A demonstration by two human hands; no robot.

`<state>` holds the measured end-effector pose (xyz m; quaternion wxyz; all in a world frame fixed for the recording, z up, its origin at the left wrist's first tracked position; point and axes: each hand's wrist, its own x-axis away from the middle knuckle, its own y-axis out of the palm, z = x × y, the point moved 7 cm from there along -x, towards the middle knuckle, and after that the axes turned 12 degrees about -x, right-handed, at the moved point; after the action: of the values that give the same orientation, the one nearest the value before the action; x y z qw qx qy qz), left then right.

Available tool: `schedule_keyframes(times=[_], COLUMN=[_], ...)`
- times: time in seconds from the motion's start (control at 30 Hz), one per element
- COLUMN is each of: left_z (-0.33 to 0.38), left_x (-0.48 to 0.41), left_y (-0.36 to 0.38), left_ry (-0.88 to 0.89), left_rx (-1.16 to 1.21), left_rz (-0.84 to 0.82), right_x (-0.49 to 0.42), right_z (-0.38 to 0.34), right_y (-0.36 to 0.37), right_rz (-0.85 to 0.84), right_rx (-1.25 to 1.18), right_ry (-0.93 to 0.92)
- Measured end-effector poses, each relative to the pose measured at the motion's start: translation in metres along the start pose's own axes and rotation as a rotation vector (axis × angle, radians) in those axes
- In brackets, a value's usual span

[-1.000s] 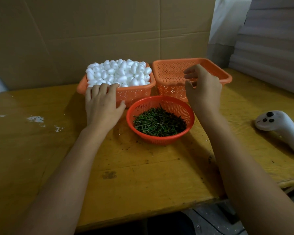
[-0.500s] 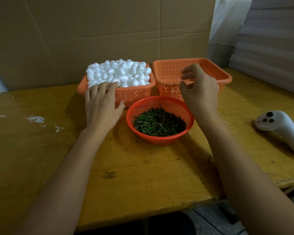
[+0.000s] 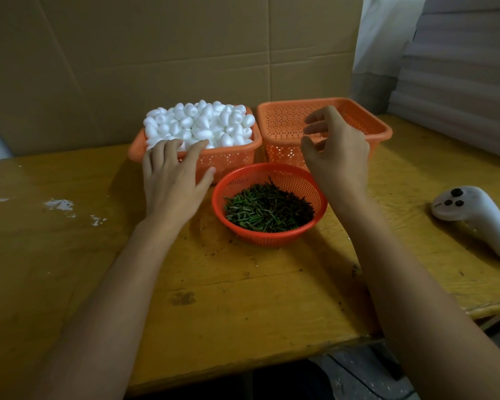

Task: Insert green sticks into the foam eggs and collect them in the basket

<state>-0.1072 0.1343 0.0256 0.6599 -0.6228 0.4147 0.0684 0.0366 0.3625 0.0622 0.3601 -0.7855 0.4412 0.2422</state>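
White foam eggs [image 3: 202, 122] heap up in a square orange basket [image 3: 231, 160] at the back left. Beside it on the right stands an empty square orange basket [image 3: 367, 122]. A round red basket [image 3: 272, 174] in front of them holds many short green sticks [image 3: 267, 210]. My left hand [image 3: 172, 180] lies with straight fingers over the front rim of the egg basket, fingertips at the nearest eggs. My right hand [image 3: 337, 151] hovers with loosely bent fingers between the empty basket and the round one, holding nothing.
A white handheld controller [image 3: 479, 217] lies on the wooden table [image 3: 243, 298] at the right. A cardboard sheet [image 3: 156, 53] stands behind the baskets. The table's front edge runs close below my forearms.
My right hand has drifted left and toward me from above the empty basket to near the round basket's rim. My left hand has crept forward onto the eggs.
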Motion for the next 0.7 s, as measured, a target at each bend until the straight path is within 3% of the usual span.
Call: schedule_keyframes(times=[0.7], left_z=[-0.0004], left_x=[-0.0029], left_y=[0.0045], left_ry=[-0.017], left_rx=[0.053], left_rz=[0.000], right_x=[0.0033], right_z=[-0.0059], right_y=[-0.0063], right_rz=[0.017], right_rx=[-0.052], right_ry=[-0.017])
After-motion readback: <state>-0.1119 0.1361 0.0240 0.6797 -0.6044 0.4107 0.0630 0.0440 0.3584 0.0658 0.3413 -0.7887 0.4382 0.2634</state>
